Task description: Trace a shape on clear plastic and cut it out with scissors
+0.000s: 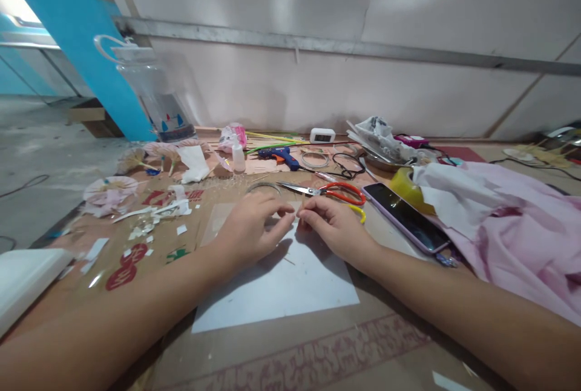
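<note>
Over a white sheet of paper [281, 288], my left hand [254, 224] and my right hand [333, 224] nearly meet at the fingertips. Both have thumb and forefinger brought together in a pinch. Whatever lies between the fingertips is too small to make out. Just beyond my right hand lie red-handled scissors [342, 192], blades pointing left. A yellow handle [360, 214] shows beside that hand. Tiny thin scraps lie on the paper under my hands. A phone in a purple case [406, 215] rests to the right of my right hand.
Behind are a blue glue gun [284, 157], a small bottle [238, 156], a white timer [322, 135] and a large water jug [158, 97]. Yellow tape [408, 188] and pink cloth [521, 227] lie right. Paper scraps and a pale round piece [110, 194] lie left.
</note>
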`<move>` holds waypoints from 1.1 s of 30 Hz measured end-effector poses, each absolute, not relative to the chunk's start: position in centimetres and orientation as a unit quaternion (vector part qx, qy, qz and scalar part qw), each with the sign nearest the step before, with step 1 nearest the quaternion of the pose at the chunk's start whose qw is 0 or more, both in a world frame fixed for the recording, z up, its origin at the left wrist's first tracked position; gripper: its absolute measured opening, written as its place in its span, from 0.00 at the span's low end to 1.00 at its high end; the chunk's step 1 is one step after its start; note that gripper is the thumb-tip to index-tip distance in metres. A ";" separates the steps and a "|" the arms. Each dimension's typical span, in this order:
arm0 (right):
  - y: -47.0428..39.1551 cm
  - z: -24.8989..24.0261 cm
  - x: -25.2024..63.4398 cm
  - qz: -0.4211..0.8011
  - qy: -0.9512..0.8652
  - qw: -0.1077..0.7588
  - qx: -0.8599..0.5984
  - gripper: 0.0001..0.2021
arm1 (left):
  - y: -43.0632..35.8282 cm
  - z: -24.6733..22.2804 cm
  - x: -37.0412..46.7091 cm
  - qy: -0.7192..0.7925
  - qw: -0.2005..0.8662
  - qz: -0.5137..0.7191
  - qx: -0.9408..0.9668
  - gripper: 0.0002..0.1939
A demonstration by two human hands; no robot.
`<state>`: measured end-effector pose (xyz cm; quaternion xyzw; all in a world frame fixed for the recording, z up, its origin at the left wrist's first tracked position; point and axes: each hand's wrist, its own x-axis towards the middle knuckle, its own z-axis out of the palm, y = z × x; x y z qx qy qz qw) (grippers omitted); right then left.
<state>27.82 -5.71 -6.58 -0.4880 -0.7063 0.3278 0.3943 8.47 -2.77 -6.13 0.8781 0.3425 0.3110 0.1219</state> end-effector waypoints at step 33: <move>-2.5 -3.1 34.3 0.041 -0.827 0.062 -0.557 0.26 | -3.5 -5.2 8.8 0.406 0.364 0.371 0.752 0.10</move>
